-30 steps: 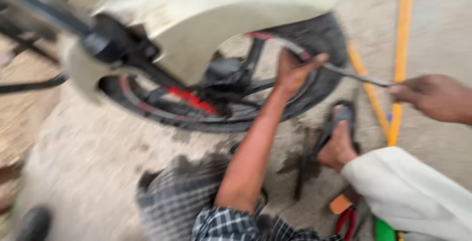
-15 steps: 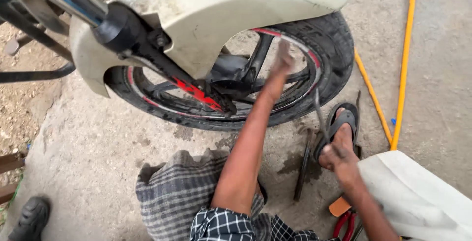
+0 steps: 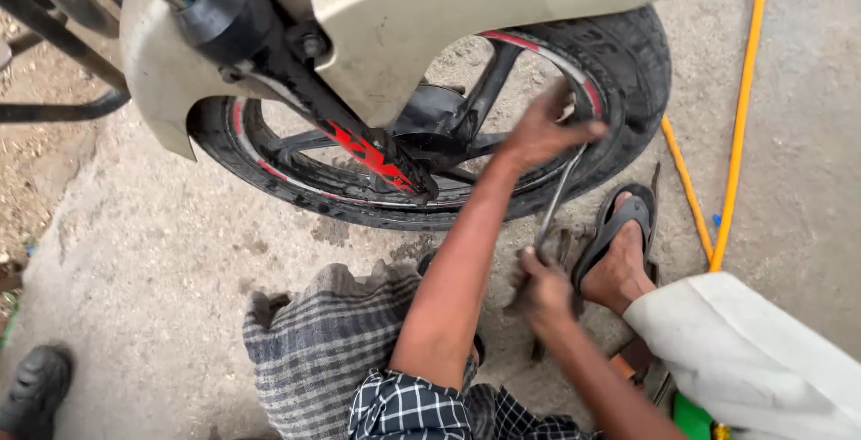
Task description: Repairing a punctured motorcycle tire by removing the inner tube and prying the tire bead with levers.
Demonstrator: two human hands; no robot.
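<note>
Concrete yard floor (image 3: 179, 270) | left hand (image 3: 538, 130) braces tyre (image 3: 628, 72) | right hand (image 3: 543, 283) clamps metal lever (image 3: 558, 198), prying at rim (image 3: 587, 99)

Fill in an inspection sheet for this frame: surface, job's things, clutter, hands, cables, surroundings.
Surface: bare concrete floor, stained and gritty, with a dark patch under the wheel.
Job's things: motorcycle front wheel with black tyre, red-striped rim and cream mudguard; a metal lever levered against the rim.
Clutter: more dark tools lie on the floor by the sandal; details unclear.
Hands: left hand presses on the tyre at the rim; right hand has a closed grip on the lever's lower end.
Cables: yellow hose loops across the floor, right of the wheel.
Surroundings: a black shoe at lower left; dirt ground at left.
</note>
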